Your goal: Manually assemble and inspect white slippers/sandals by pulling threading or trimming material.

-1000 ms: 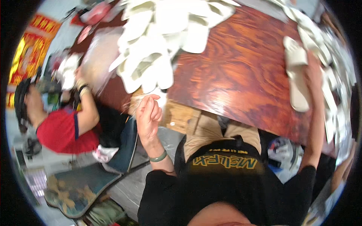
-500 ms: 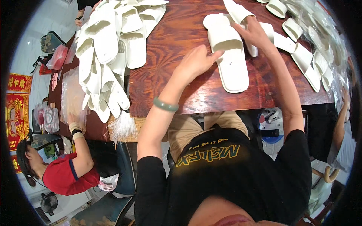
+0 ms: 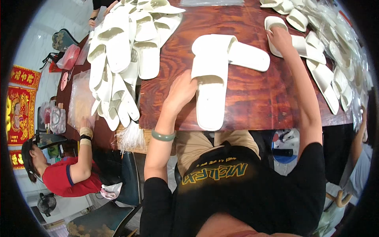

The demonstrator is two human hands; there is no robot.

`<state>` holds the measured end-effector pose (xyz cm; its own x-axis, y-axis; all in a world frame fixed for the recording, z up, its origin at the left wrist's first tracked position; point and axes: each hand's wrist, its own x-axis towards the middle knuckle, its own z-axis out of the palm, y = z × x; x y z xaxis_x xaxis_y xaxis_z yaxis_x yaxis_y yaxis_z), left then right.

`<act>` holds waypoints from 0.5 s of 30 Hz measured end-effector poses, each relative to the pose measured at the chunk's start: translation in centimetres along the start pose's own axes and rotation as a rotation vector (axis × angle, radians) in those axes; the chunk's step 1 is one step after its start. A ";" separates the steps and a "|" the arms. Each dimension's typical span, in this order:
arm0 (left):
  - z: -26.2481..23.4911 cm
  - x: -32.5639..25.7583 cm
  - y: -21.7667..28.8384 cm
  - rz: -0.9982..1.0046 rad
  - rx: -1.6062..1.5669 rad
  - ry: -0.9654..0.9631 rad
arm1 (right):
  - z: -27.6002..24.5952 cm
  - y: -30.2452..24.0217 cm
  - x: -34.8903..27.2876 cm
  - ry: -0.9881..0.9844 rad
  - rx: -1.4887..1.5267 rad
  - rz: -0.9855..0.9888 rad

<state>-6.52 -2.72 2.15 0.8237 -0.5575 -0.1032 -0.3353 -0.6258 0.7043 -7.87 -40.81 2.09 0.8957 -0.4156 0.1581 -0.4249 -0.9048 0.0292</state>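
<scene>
A white slide slipper (image 3: pixel 211 102) lies on the wooden table in front of me, its heel toward my body. My left hand (image 3: pixel 182 93) grips its left edge beside the strap, with the fingertips partly hidden. Crossing at its toe end is a second white slipper (image 3: pixel 250 57), whose heel points right. Farther right, my right hand (image 3: pixel 280 39) has its fingers in the strap opening of another white slipper (image 3: pixel 274 22); those fingertips are hidden. This slipper lies beside several more white slippers (image 3: pixel 323 79).
A heap of white slippers (image 3: pixel 114 51) covers the table's left end. Clear plastic bags with slippers (image 3: pixel 341 55) fill the right side, and flat plastic (image 3: pixel 213 2) lies at the far edge. A person in red (image 3: pixel 73 175) sits at left; a bundle of white strands (image 3: pixel 130 138) hangs nearby.
The front slipper has come nearer and left, with my left hand now on its edge. The second slipper now lies crosswise there. My right hand has moved right to another slipper.
</scene>
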 end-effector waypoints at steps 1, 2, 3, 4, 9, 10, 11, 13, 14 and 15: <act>-0.4 -0.1 -1.0 -0.034 -0.046 0.009 | -0.1 -0.7 -0.5 -0.026 0.000 -0.013; -0.5 -0.2 -2.1 -0.092 -0.053 0.025 | 0.0 -1.8 -1.5 0.048 0.352 -0.194; -0.4 -0.1 -3.1 -0.092 -0.055 0.043 | 0.1 -3.1 -2.2 0.117 0.702 -0.416; -0.5 0.0 -4.1 -0.010 -0.153 0.054 | 0.2 -4.5 -2.8 0.126 0.726 -0.418; -0.1 -1.1 -7.7 0.031 -0.325 0.327 | -0.6 -10.3 -7.2 -0.295 0.710 -0.287; -0.2 -1.2 -8.0 0.028 -0.372 0.313 | -0.7 -11.3 -8.7 -0.301 0.761 -0.374; -0.4 -1.2 -8.2 -0.020 -0.423 0.315 | -0.9 -11.9 -10.2 -0.356 0.774 -0.379; -0.8 -1.4 -7.9 0.025 -0.636 0.349 | -1.5 -12.3 -12.5 -0.386 0.725 -0.569; -1.2 -1.8 -7.6 -0.077 -0.683 0.300 | -1.9 -12.4 -12.6 -0.393 0.622 -0.522; -1.4 -2.0 -7.1 -0.133 -0.740 0.223 | -2.1 -12.6 -12.8 -0.389 0.584 -0.546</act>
<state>-5.14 3.65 -1.63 0.9343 -0.3315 -0.1309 0.0997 -0.1093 0.9890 -14.23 -23.94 1.77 0.9801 0.1815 -0.0802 0.1137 -0.8449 -0.5227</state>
